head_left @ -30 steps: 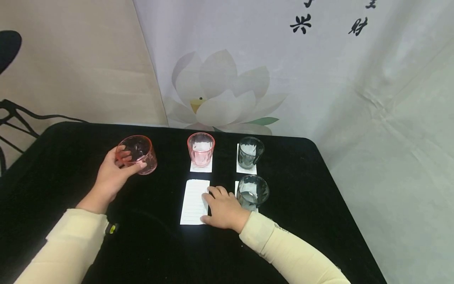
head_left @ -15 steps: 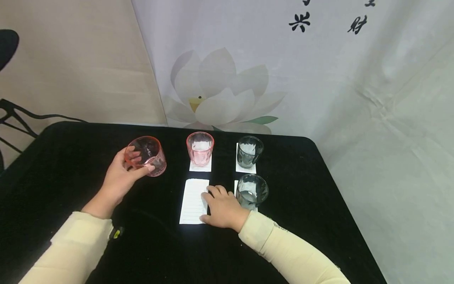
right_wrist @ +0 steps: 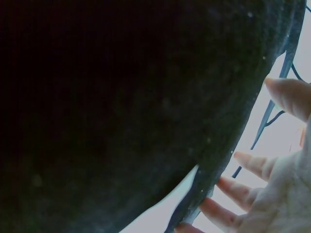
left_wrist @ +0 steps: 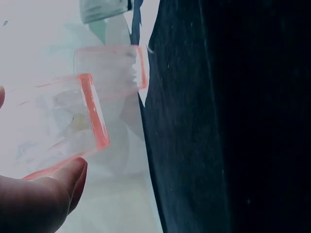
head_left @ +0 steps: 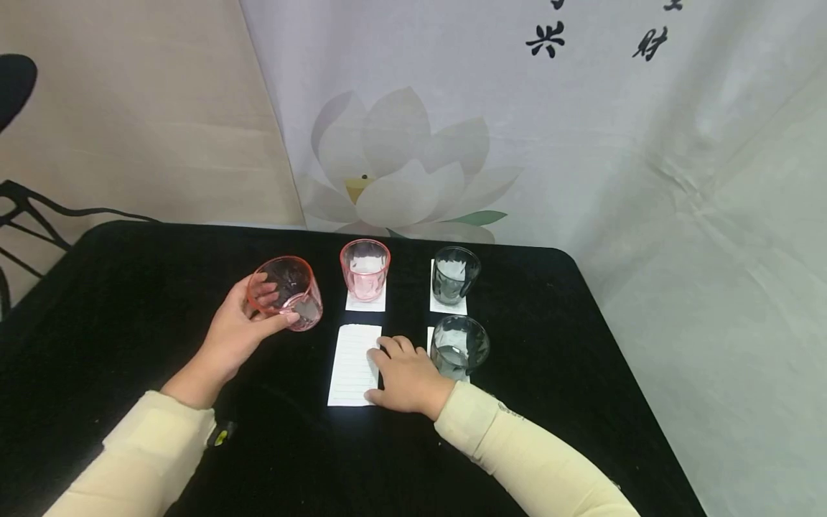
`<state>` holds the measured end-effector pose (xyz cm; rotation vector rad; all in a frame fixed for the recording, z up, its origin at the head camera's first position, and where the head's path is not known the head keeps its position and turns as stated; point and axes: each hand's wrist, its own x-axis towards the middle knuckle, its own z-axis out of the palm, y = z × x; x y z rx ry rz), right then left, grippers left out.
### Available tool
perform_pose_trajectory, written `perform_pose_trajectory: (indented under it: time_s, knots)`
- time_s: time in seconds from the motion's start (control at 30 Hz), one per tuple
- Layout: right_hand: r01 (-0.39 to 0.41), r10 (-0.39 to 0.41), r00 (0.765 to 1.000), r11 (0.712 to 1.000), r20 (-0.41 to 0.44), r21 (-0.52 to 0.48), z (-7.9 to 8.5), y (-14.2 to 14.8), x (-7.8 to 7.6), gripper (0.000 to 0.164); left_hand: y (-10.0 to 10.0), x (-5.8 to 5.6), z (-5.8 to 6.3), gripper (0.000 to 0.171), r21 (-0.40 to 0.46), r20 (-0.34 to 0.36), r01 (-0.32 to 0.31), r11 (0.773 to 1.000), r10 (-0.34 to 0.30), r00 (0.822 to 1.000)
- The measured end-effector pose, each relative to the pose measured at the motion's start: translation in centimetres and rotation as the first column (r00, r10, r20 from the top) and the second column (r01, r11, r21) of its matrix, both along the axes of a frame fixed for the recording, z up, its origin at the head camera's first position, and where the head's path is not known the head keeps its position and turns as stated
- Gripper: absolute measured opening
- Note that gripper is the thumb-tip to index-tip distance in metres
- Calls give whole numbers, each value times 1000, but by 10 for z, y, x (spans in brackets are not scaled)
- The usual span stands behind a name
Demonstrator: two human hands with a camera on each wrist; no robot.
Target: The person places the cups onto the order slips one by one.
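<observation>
My left hand [head_left: 227, 337] holds a pink clear glass [head_left: 307, 305] by its side, thumb in front and fingers behind. In the left wrist view this tumbler's red base edge [left_wrist: 95, 111] appears off the table, and the thumb presses on its side. A white lined slip of paper [head_left: 352, 366] lies on the black cloth at the middle of the table. My right hand [head_left: 413, 380] rests at that paper's right edge, its fingers spread and holding nothing. Right behind the paper, a second pink glass [head_left: 365, 278] stands on another white slip.
Two dark grey glasses stand on white slips to the right: one at the back [head_left: 452, 283], one in front [head_left: 460, 348] close beside my right hand. Black cloth [head_left: 549, 431] covers the table. A white curtain [head_left: 581, 143] hangs behind it.
My left hand has carried the pink glass to the right and slightly toward me, closer to the paper. The right hand stays in place, and so do the other glasses.
</observation>
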<state>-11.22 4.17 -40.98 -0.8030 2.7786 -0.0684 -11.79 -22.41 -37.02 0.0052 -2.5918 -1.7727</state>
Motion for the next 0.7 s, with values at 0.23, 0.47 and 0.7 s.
perform_pose_trajectory:
  time_s: [0.23, 0.47, 0.7]
  knots:
    - [6, -6, 1000, 1000, 10, -1, 1, -1, -1, 66, 9, 3, -2, 88, 17, 14, 47, 999, -47, 999]
    - [4, -4, 1000, 1000, 10, -3, 1, -1, -1, 66, 19, 7, -2, 88, 51, 22, 58, 997, -59, 998]
    - [-2, 2, 1000, 1000, 8, -2, 0, -1, -1, 66, 26, 10, -6, 87, 35, 18, 66, 997, -67, 998]
